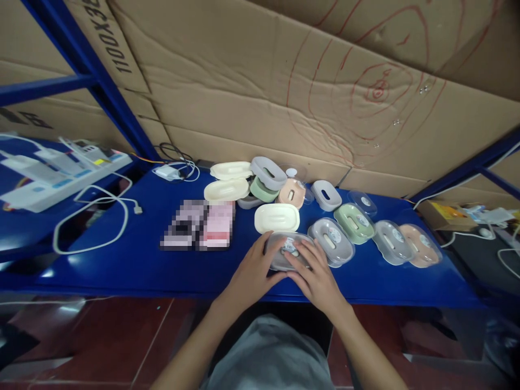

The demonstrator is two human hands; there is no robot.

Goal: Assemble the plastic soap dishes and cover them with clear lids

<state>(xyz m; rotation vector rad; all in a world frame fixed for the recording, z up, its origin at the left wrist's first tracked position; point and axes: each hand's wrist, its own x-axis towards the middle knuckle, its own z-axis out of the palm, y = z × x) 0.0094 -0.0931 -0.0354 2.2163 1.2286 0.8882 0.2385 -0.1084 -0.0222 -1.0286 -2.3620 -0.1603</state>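
Note:
Both hands rest on a grey soap box with a clear lid (284, 244) at the front edge of the blue shelf (134, 260). My left hand (254, 271) grips its left side with the thumb on top. My right hand (314, 273) presses on the lid from the right, fingers curled over it. A cream tray (277, 218) lies just behind the box. To the right runs a row of lidded boxes: grey (331, 241), green (353, 222), grey (392, 241) and pink (420, 245).
Behind lies a pile of loose trays and lids: cream (226, 189), grey (268, 172), green, pink (291, 192), and a white one (326, 195). A blurred patch (199, 223) sits to the left, and a white cable (95, 216) and power strips (60, 170) further left. Cardboard lines the back.

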